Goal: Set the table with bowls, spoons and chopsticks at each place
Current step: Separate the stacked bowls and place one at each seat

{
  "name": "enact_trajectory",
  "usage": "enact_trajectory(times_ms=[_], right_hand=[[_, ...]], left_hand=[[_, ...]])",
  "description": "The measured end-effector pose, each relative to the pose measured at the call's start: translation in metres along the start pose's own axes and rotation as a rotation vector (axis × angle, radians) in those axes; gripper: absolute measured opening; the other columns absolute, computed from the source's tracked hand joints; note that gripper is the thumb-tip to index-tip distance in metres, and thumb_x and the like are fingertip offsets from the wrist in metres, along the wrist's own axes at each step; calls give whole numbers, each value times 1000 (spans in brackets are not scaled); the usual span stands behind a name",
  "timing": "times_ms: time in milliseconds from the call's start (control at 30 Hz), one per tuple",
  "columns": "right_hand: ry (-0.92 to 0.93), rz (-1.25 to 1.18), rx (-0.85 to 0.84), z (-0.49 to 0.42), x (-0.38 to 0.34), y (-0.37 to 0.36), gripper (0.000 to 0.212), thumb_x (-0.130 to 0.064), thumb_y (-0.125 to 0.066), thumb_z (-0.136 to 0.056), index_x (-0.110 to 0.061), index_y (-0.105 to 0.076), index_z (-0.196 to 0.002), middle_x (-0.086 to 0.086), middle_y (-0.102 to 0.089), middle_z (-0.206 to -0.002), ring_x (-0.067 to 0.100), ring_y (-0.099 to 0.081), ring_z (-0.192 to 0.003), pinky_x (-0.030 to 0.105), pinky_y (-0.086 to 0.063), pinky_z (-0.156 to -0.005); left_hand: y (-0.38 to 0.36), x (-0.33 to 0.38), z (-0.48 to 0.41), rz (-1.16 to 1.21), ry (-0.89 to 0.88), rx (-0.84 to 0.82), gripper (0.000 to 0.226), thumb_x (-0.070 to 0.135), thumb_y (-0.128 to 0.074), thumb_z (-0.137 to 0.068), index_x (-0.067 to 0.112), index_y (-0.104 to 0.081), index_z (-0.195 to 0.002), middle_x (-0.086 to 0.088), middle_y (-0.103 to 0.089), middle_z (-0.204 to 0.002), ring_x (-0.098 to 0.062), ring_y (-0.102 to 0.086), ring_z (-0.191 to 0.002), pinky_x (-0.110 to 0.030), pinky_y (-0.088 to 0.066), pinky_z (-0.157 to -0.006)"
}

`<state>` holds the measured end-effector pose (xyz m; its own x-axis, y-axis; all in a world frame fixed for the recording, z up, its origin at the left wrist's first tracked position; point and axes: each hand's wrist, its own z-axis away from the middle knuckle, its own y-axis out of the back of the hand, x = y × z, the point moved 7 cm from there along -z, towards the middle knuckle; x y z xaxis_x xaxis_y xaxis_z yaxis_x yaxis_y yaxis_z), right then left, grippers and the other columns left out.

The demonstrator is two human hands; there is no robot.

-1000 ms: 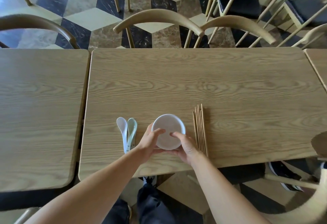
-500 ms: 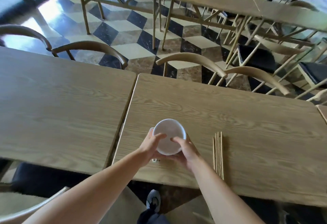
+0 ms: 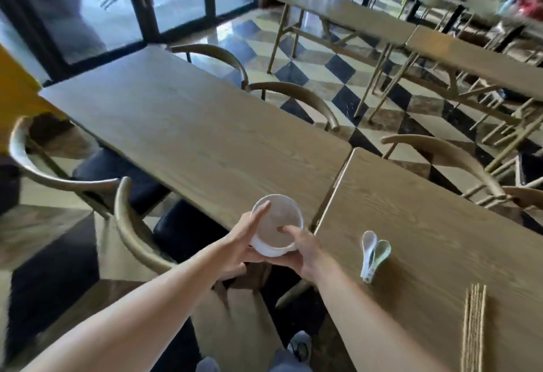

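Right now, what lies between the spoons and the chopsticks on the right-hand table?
Nothing. In the head view, the stretch of table between the spoons and the chopsticks is bare wood.

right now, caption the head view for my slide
Left hand and right hand hold white bowls over the edge of the left table; spoons and chopsticks lie on the right table.

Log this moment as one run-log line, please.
left hand: grips bowls | right hand: grips bowls | spoons: on right table | chopsticks: same table, right of spoons
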<state>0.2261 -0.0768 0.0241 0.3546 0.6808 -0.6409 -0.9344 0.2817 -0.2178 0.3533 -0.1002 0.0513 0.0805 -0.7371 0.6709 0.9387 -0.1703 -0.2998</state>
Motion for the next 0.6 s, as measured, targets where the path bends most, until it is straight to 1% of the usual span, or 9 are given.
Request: enact_trajectory(times_ms=[67,100,167,200,267,400,500,600], right_hand=[[-14,30,-25,1,5,-27,47,-18,-67,-85,-17,-54,-130,22,-64,-125,40,-68,-106,62,-55,-87],[-21,43,-24,2,7,-37,48,-18,-67,-84,-19,-54,-130,21,-63,-125,40,-69,-105,62,-56,-86],[-25,55,-15,2,11,-50,50,-19,-69,-82,-21,-53,-129,21,-61,-126,41,-68,-104,62,-56,-84],[-23,59,-15,0,11,-54,50,-19,-70,-82,-21,-53,-129,21,-60,-126,41,-68,-105,62,-56,-84],[-21,68,-18,-7,10,-60,49,-18,-70,-82,-20,-53,-128,21,-58,-127,43,-66,-106,64,-56,-84],[-34,63,-25,-32,5,-66,48,-16,-70,-81,-20,-56,-126,22,-58,-128,45,-64,-110,66,-54,-84],[-62,38,-30,-60,-1,-71,49,-18,-72,-77,-19,-57,-124,24,-60,-127,47,-65,-109,67,-53,-85],[-73,22,-9,-94,-14,-74,50,-19,-74,-75,-20,-59,-123,25,-64,-120,46,-68,-104,66,-55,-81]], left_hand=[[23,5,11,27,8,-5,49,71,-55,-84,32,-60,-112,-9,-77,-101,-35,-73,-97,-57,-56,-89],[33,5,14,39,20,20,54,74,-53,-83,31,-60,-115,-10,-77,-102,-36,-73,-97,-56,-57,-90],[51,2,15,80,57,84,68,78,-50,-81,27,-56,-126,-17,-69,-117,-41,-71,-100,-56,-56,-91],[57,1,14,99,70,99,73,80,-48,-80,24,-54,-128,-19,-64,-122,-42,-70,-101,-57,-55,-93],[65,2,10,138,96,118,78,82,-44,-81,20,-53,-128,-21,-61,-124,-44,-69,-101,-58,-54,-93],[80,4,-12,207,144,168,81,80,-40,-84,20,-48,-136,-19,-56,-133,-43,-67,-104,-57,-55,-92],[89,15,-37,200,165,181,79,79,-38,-86,21,-47,-138,-19,-54,-136,-44,-65,-109,-58,-52,-97],[97,31,-69,172,186,200,78,79,-37,-86,20,-51,-135,-18,-62,-128,-42,-67,-106,-57,-54,-93]])
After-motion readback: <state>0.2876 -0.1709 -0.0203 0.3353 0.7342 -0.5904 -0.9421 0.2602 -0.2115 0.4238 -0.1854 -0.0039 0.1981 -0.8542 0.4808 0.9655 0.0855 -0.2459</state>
